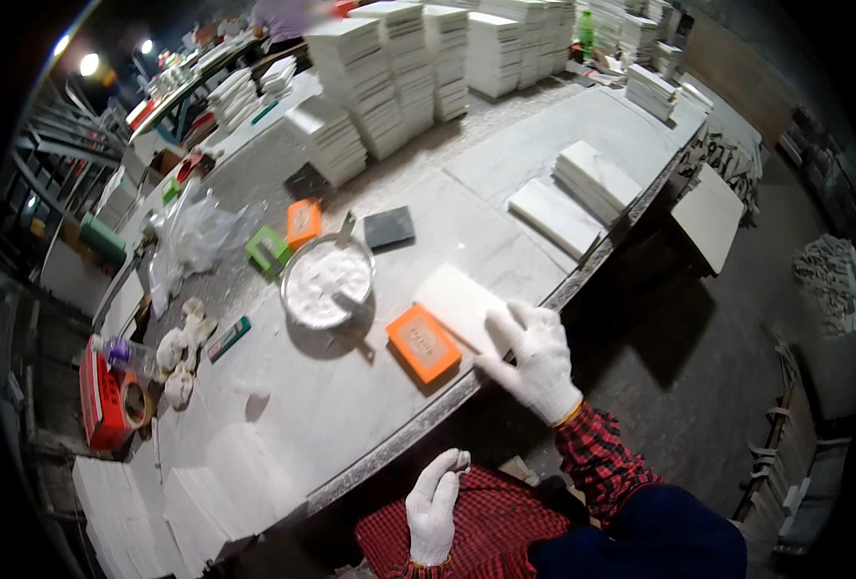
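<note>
My right hand point(532, 359), in a white knit glove, reaches over the near corner of a white marble tile point(459, 297) at the table edge. Its thumb and fingers are spread, some touching or just above the tile. My left hand point(434, 511), gloved too, is raised before my body, away from the table. Its fingers are curled together; whether anything small is between them is hidden. Left of the tile lies an orange sanding block point(424, 344). Beyond it stands a metal bowl point(287, 299) of white powder or paste, with scraper-like tools stuck in it.
Behind the bowl lie an orange block point(303, 223), a green block point(270, 251) and a dark grey pad point(389, 228). White tiles point(582, 193) sit at right, tall tile stacks point(360, 87) at the back. A plastic bag point(196, 236) and red box point(103, 400) are at left.
</note>
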Tool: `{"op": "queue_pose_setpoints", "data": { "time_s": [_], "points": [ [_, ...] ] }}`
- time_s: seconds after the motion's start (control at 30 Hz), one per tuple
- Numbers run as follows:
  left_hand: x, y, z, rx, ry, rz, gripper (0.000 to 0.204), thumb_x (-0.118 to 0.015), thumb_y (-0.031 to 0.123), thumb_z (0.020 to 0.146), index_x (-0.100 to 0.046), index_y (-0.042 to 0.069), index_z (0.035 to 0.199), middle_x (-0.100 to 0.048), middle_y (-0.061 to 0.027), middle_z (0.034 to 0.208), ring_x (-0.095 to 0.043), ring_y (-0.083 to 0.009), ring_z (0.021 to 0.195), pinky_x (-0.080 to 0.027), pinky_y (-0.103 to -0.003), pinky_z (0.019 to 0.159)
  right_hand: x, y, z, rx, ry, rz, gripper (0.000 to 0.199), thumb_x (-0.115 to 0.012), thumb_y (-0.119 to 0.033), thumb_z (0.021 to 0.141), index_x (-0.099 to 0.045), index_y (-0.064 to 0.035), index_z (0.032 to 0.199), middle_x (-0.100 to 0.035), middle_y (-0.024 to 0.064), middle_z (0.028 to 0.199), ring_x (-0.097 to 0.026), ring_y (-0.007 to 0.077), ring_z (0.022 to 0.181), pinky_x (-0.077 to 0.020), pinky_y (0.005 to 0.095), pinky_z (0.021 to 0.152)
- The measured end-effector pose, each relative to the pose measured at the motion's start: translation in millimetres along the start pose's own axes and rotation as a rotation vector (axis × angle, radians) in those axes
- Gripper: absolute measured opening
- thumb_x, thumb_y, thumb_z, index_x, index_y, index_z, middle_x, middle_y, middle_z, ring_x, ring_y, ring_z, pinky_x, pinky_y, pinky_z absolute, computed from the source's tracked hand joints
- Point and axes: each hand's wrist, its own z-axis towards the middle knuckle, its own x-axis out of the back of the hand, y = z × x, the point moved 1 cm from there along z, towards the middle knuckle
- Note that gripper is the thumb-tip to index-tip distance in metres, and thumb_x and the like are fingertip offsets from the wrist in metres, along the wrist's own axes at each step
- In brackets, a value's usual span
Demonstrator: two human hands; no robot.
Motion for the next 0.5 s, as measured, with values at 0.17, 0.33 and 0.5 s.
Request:
{"op": "queue_pose_setpoints", "data": {
  "time_s": [0.17, 0.33, 0.5],
  "points": [
    [14.7, 8.1, -12.4, -0.049, 0.054, -0.067, 0.034, -0.048, 0.003, 0.102, -0.057, -0.010, 0.132, -0.068, -0.0201, 0.123, -0.066, -0.0264, 0.115, -0.049, -0.039, 0.105, -3.6, 21.3, 4.7, 0.049, 0.100, 0.028, 0.060, -0.083, -0.030, 0.075, -0.066, -0.0070, 0.127, -0.061, 0.0160, 0.128, -0.053, 0.0347, 0.116, -0.0436, 0.0448, 0.102],
    [42.3, 27.0, -29.5, -0.237, 0.264, 0.073, 0.033, -0.051, 0.000, 0.099, -0.058, -0.010, 0.130, -0.069, -0.0188, 0.119, -0.066, -0.0256, 0.111, -0.050, -0.039, 0.104, -13.0, 28.1, 26.0, -0.032, 0.144, -0.047, 0.058, -0.081, -0.033, 0.078, -0.067, -0.0075, 0.127, -0.062, 0.0153, 0.128, -0.052, 0.0348, 0.117, -0.0432, 0.0442, 0.103],
    [92.0, 64.0, -51.1, -0.706, 0.688, 0.642, 0.035, -0.059, 0.002, 0.088, -0.064, -0.010, 0.121, -0.067, -0.0239, 0.118, -0.065, -0.0357, 0.111, -0.050, -0.043, 0.101, -16.6, 30.1, 29.2, -0.081, 0.134, -0.164, 0.053, -0.080, -0.033, 0.078, -0.069, -0.0091, 0.125, -0.063, 0.0131, 0.127, -0.052, 0.0348, 0.117, -0.0432, 0.0448, 0.102]
  ]
}}
